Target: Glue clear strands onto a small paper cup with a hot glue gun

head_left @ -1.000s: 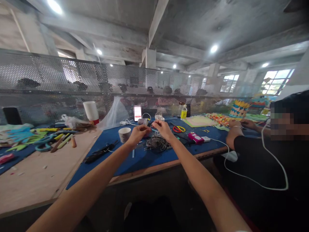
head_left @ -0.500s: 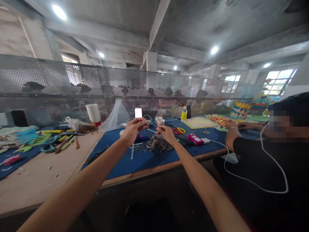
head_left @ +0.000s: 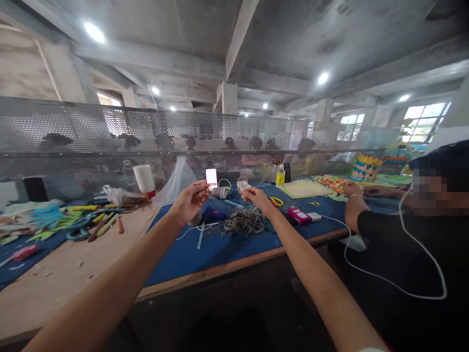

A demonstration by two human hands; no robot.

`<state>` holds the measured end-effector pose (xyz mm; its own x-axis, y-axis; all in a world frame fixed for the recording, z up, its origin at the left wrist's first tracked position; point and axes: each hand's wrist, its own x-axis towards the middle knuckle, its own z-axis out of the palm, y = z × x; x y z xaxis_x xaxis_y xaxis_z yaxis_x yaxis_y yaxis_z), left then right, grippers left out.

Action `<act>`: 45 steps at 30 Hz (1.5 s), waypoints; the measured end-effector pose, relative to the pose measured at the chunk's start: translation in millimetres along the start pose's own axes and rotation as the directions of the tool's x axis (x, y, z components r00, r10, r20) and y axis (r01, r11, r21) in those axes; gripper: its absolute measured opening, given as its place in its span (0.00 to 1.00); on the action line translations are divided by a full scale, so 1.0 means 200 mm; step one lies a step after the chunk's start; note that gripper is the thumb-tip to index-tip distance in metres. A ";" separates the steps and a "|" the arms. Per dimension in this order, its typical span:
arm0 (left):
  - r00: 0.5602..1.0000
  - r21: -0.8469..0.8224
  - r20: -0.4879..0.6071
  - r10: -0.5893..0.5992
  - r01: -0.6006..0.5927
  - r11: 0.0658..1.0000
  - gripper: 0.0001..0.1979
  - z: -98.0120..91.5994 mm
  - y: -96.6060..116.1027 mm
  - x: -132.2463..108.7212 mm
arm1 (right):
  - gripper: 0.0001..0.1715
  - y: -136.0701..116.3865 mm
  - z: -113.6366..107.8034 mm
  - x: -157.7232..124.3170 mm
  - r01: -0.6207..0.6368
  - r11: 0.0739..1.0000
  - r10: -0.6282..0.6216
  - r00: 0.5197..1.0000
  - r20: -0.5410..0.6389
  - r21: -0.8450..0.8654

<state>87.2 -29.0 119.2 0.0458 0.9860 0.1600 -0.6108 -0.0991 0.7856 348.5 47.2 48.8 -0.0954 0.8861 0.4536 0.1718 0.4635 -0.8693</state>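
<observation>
Both my arms reach out over a blue mat (head_left: 220, 247) on the workbench. My left hand (head_left: 189, 201) is raised above the mat, thumb and fingers pinched on a thin thread I can barely make out. My right hand (head_left: 258, 198) is held up a hand's width to the right, fingers closed on a small red and white thing. Below and between them lies a tangled heap of grey cord (head_left: 245, 221). A spool of thread (head_left: 220, 192) and a lit phone (head_left: 211, 177) stand just behind the hands.
A perforated metal screen (head_left: 110, 142) closes the back of the bench. A stack of paper cups (head_left: 143, 180), scissors (head_left: 274, 200), a pink device (head_left: 299, 215), a yellow bottle (head_left: 280, 176) and coloured tools (head_left: 73, 220) lie around. A person in black (head_left: 403, 234) works at the right.
My hands have drawn apart and risen, the left one moving left away from the right. The camera has tilted, and the paper cup by my left hand is out of sight.
</observation>
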 end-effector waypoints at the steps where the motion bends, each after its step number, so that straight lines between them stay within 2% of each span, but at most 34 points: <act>1: 1.000 -0.005 0.010 -0.004 0.004 1.000 0.09 0.01 -0.02 0.00 | 0.18 -0.01 0.04 -0.02 0.064 0.997 -0.057 0.987 0.150 -0.042; 3: 0.998 -0.014 0.056 -0.008 0.008 1.000 0.08 0.05 -0.04 0.01 | 0.16 -0.02 0.13 -0.05 0.190 0.970 -0.122 0.922 0.366 -0.153; 4: 0.996 -0.020 0.084 -0.005 0.007 1.000 0.08 0.07 -0.04 0.01 | 0.14 -0.02 0.16 -0.07 0.232 0.950 -0.126 0.899 0.420 -0.211; 5: 0.994 -0.025 0.112 -0.002 0.005 1.000 0.08 0.09 -0.04 0.01 | 0.12 -0.01 0.18 -0.08 0.258 0.920 -0.116 0.899 0.423 -0.295; 8: 0.988 -0.035 0.156 0.011 -0.005 0.999 0.07 0.15 0.00 -0.01 | 0.09 0.04 0.16 -0.09 0.168 0.811 -0.002 0.959 0.285 -0.560; 10: 0.988 -0.035 0.149 0.040 -0.035 0.999 0.08 0.18 0.05 -0.02 | 0.13 0.09 0.11 -0.08 0.085 0.784 0.053 0.978 0.203 -0.615; 16: 0.994 -0.087 0.075 0.075 -0.068 0.994 0.10 0.19 0.18 -0.03 | 0.21 0.23 -0.04 -0.01 -0.055 0.769 0.078 0.997 0.008 -0.636; 19: 0.993 -0.123 0.088 0.082 -0.071 0.990 0.10 0.16 0.24 -0.03 | 0.25 0.27 -0.08 0.04 -0.106 0.786 0.099 0.994 -0.045 -0.610; 23: 0.983 -0.173 0.156 0.093 -0.066 0.983 0.11 0.12 0.33 -0.06 | 0.29 0.31 -0.13 0.07 -0.181 0.813 0.138 0.983 -0.118 -0.554; 28: 0.979 -0.179 0.138 0.147 -0.121 0.976 0.10 0.05 0.40 -0.09 | 0.34 0.30 -0.15 0.09 -0.221 0.840 0.141 0.971 -0.195 -0.495; 30: 0.983 -0.087 0.117 0.143 -0.133 0.987 0.11 0.01 0.37 -0.07 | 0.33 0.24 -0.12 0.11 -0.194 0.855 0.097 0.971 -0.219 -0.482; 33: 0.992 0.143 0.068 0.111 -0.120 0.982 0.11 -0.05 0.25 -0.03 | 0.30 0.08 -0.03 0.15 -0.086 0.880 -0.017 0.977 -0.211 -0.468; 35: 0.994 0.248 0.089 0.057 -0.078 0.966 0.13 -0.05 0.14 -0.01 | 0.28 -0.08 0.06 0.16 0.113 0.877 -0.189 0.975 -0.118 -0.468; 37: 0.990 0.313 0.139 -0.007 -0.037 0.949 0.17 -0.04 0.03 0.01 | 0.26 -0.23 0.16 0.15 0.228 0.823 -0.273 0.962 -0.011 -0.520; 40: 0.969 0.397 0.199 -0.146 0.057 0.916 0.21 -0.01 -0.10 0.02 | 0.21 -0.38 0.29 0.11 0.284 0.654 -0.274 0.953 0.131 -0.701; 42: 0.962 0.464 0.198 -0.189 0.078 0.882 0.14 -0.01 -0.16 0.03 | 0.23 -0.41 0.35 0.10 0.271 0.563 -0.213 0.960 0.180 -0.781; 45: 0.964 0.437 0.200 -0.173 0.071 0.897 0.11 -0.06 -0.18 0.03 | 0.24 -0.36 0.36 0.10 0.211 0.553 -0.110 0.977 0.180 -0.806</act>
<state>100.0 -18.5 85.4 0.3085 0.9412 0.1379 -0.1993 -0.0778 0.9769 263.3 30.8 106.5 -0.2889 0.8140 0.5040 0.8651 0.4474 -0.2267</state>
